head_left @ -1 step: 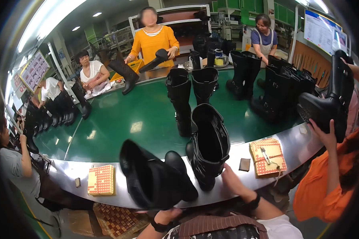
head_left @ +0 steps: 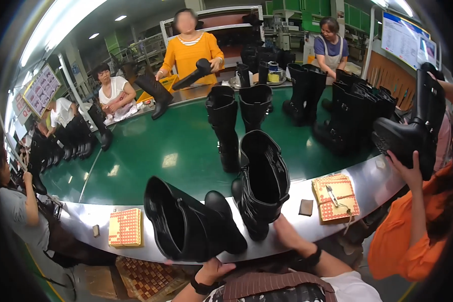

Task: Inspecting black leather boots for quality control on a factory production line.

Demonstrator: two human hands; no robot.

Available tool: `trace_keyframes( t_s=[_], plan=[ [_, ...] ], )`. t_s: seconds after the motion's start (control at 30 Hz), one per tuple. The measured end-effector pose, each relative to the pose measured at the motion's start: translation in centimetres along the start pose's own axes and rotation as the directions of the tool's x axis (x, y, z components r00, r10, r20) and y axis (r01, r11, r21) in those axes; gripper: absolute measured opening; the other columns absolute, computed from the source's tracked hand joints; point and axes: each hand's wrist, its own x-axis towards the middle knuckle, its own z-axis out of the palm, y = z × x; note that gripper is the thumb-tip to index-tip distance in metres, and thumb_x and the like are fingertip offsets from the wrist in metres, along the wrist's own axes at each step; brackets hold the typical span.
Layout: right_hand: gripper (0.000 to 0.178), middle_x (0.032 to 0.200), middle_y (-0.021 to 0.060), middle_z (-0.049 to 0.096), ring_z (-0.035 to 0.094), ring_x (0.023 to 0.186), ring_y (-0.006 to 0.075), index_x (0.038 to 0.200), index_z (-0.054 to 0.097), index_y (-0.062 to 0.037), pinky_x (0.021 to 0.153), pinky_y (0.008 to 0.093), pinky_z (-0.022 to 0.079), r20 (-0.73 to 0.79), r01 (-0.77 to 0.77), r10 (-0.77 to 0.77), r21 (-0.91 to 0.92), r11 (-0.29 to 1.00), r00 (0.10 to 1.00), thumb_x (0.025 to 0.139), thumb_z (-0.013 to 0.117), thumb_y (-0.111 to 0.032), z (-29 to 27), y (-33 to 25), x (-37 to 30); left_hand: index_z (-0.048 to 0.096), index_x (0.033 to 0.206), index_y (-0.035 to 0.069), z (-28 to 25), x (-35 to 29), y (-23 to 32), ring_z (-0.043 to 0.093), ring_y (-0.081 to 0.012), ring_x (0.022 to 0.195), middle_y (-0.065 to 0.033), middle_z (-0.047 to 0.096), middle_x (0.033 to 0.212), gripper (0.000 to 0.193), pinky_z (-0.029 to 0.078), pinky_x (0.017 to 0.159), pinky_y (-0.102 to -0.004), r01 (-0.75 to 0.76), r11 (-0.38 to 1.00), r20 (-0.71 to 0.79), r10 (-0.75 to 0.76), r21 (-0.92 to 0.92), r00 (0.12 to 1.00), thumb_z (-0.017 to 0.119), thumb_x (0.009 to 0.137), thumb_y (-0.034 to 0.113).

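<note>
A black tall boot [head_left: 186, 226] leans left at the steel edge of the table, its wide opening toward me. My left hand [head_left: 211, 272] is under the boot's near side and holds it; the thumb sticks out and the boot hides most of the fingers. Just right of it, a second black boot [head_left: 262, 186] stands upright with its top open and straps on its shaft. My right hand [head_left: 291, 235] reaches to this boot's near right side, the fingers partly hidden behind it. Two more black boots, one left [head_left: 223, 131] and one right [head_left: 256, 108], stand beyond.
Stacks of yellow patterned cards lie left [head_left: 126, 227] and right [head_left: 335, 197], the right one with a small metal tool [head_left: 332, 194]. A dark block [head_left: 306, 207] sits nearby. More boots [head_left: 355, 116] crowd the green table [head_left: 131, 161]. A person in orange [head_left: 407, 231] handles a boot at right.
The left boot has turned slightly, so more of its opening shows. My right hand has moved a little left and closer to the upright boot. The whole view has shifted slightly.
</note>
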Motion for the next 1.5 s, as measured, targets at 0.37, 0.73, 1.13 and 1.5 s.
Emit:
trace_keyframes(
  t_s=[0.37,0.73,1.13,1.5],
  plan=[
    [0.091,0.14,0.0299,0.033,0.037,0.131,0.0429,0.146,0.023,0.0026,0.109,0.0436,0.033,0.099,0.169,-0.162,-0.073,0.983,0.982,0.085,0.068,-0.047,2.5,-2.5,-2.4,0.031,0.143,-0.001,1.5,4.5,3.7,0.031,-0.0314,0.135,-0.021,0.034,0.144,0.073,0.025,0.111,-0.0404,0.506,0.856,-0.405,-0.503,-0.11,0.764,0.068,0.08,0.009],
    [0.092,0.138,0.0303,0.033,0.046,0.123,0.0445,0.151,0.022,-0.0138,0.102,0.046,0.042,0.143,0.217,-0.224,0.066,0.974,0.964,0.082,0.071,-0.049,3.8,-1.5,-3.3,0.067,0.101,-0.004,4.6,10.2,2.6,0.067,-0.0237,0.092,-0.013,0.071,0.1,0.045,0.05,0.088,-0.0341,0.415,0.902,-0.655,-0.243,0.12,0.716,0.087,0.063,0.01],
    [0.017,0.073,0.0086,0.066,0.061,0.061,0.014,0.09,0.072,-0.0019,0.057,0.0265,0.048,0.002,-0.059,0.059,-0.028,0.998,0.998,0.083,0.073,-0.017,-4.0,2.5,-5.0,0.061,0.107,-0.006,-12.3,18.1,2.0,0.064,-0.0163,0.087,-0.0105,0.069,0.099,0.046,0.05,0.079,-0.0279,0.384,0.918,-0.713,-0.202,0.101,0.671,0.085,0.071,0.011],
    [0.013,0.076,0.0048,0.062,0.06,0.066,0.026,0.083,0.065,-0.0125,0.06,0.037,0.045,-0.244,0.217,-0.434,-0.6,0.77,0.867,0.073,0.072,-0.01,-2.1,4.4,-6.4,0.059,0.11,-0.002,-7.0,42.7,-25.3,0.067,-0.0373,0.088,-0.0202,0.069,0.095,0.061,0.052,0.078,-0.0426,0.334,0.87,-0.813,0.121,0.363,0.569,0.083,0.07,0.037]
  ],
)
